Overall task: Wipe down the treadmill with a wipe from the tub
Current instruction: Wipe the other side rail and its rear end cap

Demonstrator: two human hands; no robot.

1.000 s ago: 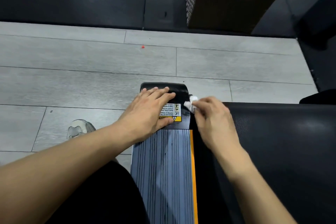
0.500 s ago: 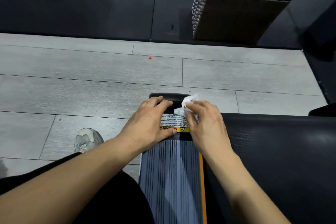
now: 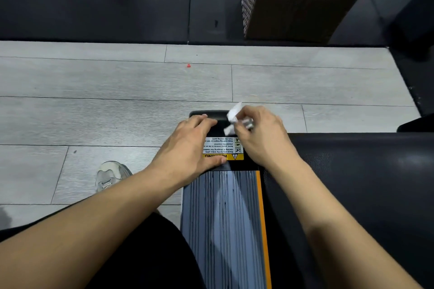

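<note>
Right hand [image 3: 263, 138] fingers pinch wipe [image 3: 232, 117] over treadmill [image 3: 223, 218] rail's far end; left hand [image 3: 187, 148] flat, fingers straight, beside label [image 3: 222, 148].

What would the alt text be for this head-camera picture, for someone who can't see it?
A person's right hand pinches a crumpled white wipe at the black end cap of a treadmill side rail, while the left hand rests flat beside a yellow warning label. Grey plank floor lies beyond.

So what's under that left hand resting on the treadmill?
The left hand lies flat on the black end cap of the side rail, covering the left part of the warning sticker. The sticker's hidden text cannot be read.
</note>
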